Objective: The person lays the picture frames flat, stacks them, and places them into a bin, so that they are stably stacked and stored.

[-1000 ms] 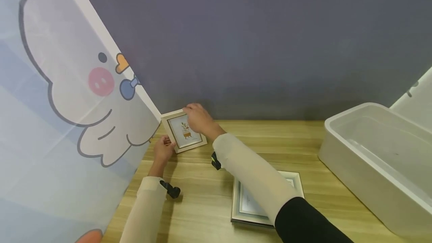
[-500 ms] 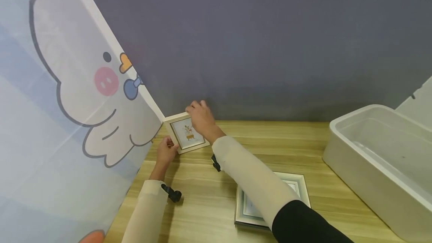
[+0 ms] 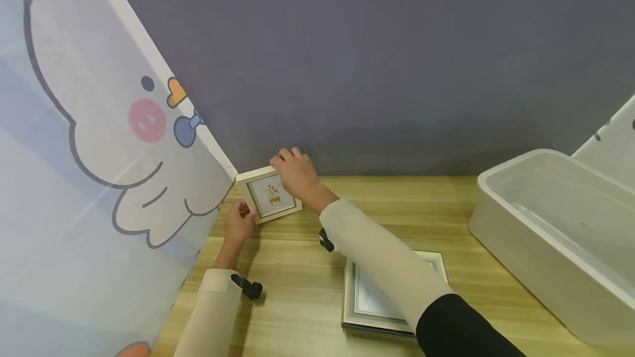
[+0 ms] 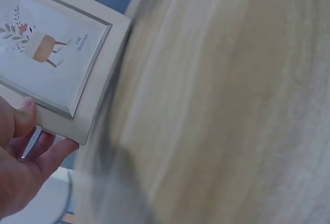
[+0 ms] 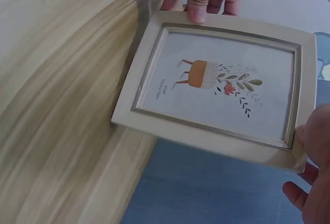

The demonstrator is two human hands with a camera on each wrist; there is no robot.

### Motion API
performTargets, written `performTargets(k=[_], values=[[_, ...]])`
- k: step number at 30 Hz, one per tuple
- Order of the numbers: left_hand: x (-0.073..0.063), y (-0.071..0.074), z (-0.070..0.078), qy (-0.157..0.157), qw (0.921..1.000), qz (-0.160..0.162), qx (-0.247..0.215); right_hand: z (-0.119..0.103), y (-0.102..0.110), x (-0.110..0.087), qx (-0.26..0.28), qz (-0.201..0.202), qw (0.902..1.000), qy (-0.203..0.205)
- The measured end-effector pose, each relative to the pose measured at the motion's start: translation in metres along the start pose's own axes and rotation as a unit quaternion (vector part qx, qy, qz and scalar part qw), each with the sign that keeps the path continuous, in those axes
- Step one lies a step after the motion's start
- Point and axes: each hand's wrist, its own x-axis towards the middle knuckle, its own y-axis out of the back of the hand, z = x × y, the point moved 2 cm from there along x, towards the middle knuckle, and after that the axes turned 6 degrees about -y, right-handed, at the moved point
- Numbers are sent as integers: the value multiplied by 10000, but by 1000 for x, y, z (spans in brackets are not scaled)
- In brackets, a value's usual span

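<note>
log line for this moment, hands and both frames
left hand: pinches small frame by left edge | right hand: grips its top right corner | large frame: on table, partly hidden by right sleeve

A cream sleeve point(image 3: 208, 315) covers the left forearm at the lower left of the head view, with a seam line near its cuff. A matching pale sleeve point(image 3: 379, 260) crosses the lower middle, meeting plain black fabric point(image 3: 458, 326) at lower right. A small black gadget point(image 3: 248, 287) with a rounded end sits at the left cuff; another dark gadget point(image 3: 326, 240) shows at the right cuff.
</note>
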Motion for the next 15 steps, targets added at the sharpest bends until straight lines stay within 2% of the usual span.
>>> performTargets(k=[10, 15], values=[[2, 14, 30, -283, 9991, 103, 286, 12, 24, -11, -135, 341, 9991, 233], [-1, 18, 47, -669, 9965, 223, 460, 21, 40, -20, -163, 469, 9977, 466]])
